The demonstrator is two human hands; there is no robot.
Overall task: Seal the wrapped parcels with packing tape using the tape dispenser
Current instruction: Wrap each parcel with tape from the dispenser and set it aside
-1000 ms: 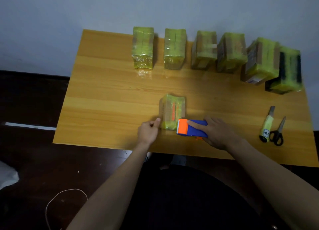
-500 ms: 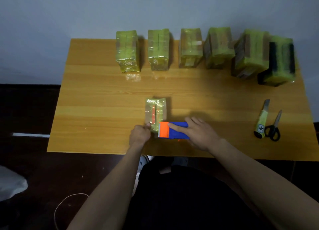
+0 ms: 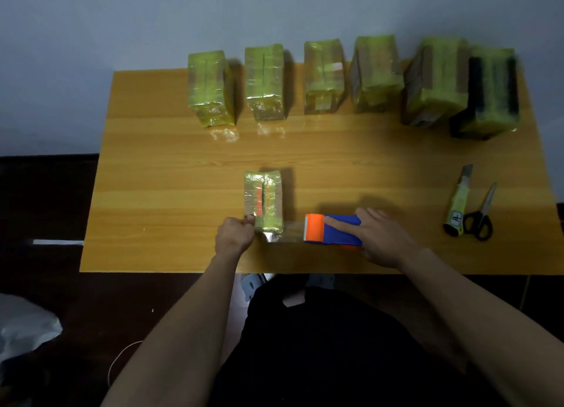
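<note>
Head view: small wrapped parcel [image 3: 263,201] stands on the wooden table [image 3: 171,174], near its front edge. Left hand [image 3: 233,235] is at the parcel's near left corner, fingers curled and pinching that corner. Right hand [image 3: 383,238] grips the tape dispenser [image 3: 332,229], index finger extended along its blue top, remaining fingers wrapped around the body. A strip of clear tape [image 3: 290,232] spans from the dispenser's orange end to the parcel's base. Six wrapped parcels [image 3: 323,77] line the table's far edge. A utility knife [image 3: 457,206] and scissors [image 3: 480,215] lie to the right.
</note>
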